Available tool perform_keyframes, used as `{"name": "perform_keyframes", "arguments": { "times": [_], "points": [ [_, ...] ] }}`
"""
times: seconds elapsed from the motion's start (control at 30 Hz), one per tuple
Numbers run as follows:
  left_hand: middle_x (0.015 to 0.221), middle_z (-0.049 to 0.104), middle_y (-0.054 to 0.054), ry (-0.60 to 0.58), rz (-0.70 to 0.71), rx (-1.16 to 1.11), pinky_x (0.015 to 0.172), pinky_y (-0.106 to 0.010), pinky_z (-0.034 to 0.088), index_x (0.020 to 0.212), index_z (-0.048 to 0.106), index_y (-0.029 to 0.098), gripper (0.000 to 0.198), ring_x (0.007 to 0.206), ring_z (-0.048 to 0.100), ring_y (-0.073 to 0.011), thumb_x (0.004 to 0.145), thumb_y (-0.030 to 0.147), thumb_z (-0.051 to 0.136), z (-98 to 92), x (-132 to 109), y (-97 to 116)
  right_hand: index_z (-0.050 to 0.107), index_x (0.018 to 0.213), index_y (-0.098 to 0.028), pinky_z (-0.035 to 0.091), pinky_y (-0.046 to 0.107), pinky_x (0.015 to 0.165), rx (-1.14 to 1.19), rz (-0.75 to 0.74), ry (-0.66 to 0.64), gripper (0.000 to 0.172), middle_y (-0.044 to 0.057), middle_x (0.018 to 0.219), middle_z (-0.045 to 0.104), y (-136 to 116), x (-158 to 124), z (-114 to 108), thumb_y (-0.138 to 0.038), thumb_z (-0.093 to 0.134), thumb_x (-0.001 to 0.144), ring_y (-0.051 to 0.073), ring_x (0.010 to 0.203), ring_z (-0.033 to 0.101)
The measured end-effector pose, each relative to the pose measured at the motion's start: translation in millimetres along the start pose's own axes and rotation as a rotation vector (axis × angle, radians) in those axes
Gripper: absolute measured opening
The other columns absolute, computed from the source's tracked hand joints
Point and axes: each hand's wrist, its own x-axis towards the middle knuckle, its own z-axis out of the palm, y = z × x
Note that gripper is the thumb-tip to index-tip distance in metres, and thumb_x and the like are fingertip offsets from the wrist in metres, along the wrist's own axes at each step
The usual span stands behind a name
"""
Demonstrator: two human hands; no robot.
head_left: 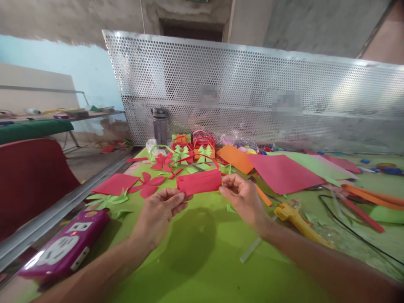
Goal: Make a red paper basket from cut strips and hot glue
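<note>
Between my two hands a folded red felt piece (199, 182) is held up above the green table top. My left hand (162, 210) pinches its lower left end between thumb and fingers. The right end is gripped by the thumb and fingertips of my right hand (241, 195). Beyond it stand small red, orange and green felt bags (205, 151) with leafy green cut-outs on their fronts. A red petal-shaped cut-out (147, 185) and a flat red sheet (115, 184) lie to the left of the held piece.
A yellow hot glue gun (303, 223) with a glue stick and black cord lies at right. Orange (236, 159) and red (284, 172) sheets spread behind it. At left is a purple power strip (67, 244). A bottle (160, 126) stands before the perforated metal panel (252, 80).
</note>
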Motion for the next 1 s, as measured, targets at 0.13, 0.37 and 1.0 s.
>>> {"name": "perform_keyframes", "arguments": {
  "times": [0.13, 0.37, 1.0],
  "points": [
    [0.065, 0.068, -0.003, 0.004, -0.001, -0.005, 0.062, -0.02, 0.055, 0.061, 0.062, 0.011, 0.016, 0.071, 0.069, -0.0156, 0.073, 0.0, 0.064, -0.3, -0.5, 0.2, 0.057, 0.073, -0.017, 0.046, 0.027, 0.059, -0.001, 0.02, 0.004, 0.016, 0.0, 0.068, 0.061, -0.4, -0.5, -0.7, -0.028, 0.062, 0.063, 0.013, 0.062, 0.055],
    [0.062, 0.066, -0.002, 0.013, 0.006, -0.031, 0.064, -0.02, 0.056, 0.061, 0.062, 0.011, 0.019, 0.064, 0.067, -0.0117, 0.075, -0.002, 0.06, -0.4, -0.6, -0.9, 0.056, 0.06, -0.017, 0.035, 0.022, 0.047, -0.069, 0.044, -0.042, 0.021, -0.004, 0.053, 0.05, 1.3, 0.4, -3.9, -0.035, 0.063, 0.066, 0.008, 0.048, 0.04],
    [0.061, 0.067, -0.002, 0.032, 0.021, -0.042, 0.063, -0.022, 0.055, 0.06, 0.061, 0.011, 0.012, 0.065, 0.067, -0.0139, 0.067, 0.004, 0.068, 0.1, 1.3, -2.5, 0.056, 0.059, -0.015, 0.024, 0.023, 0.043, -0.083, 0.112, -0.048, 0.024, -0.004, 0.05, 0.044, -0.8, -0.2, -3.0, -0.037, 0.063, 0.065, 0.007, 0.046, 0.031]
  ]
}}
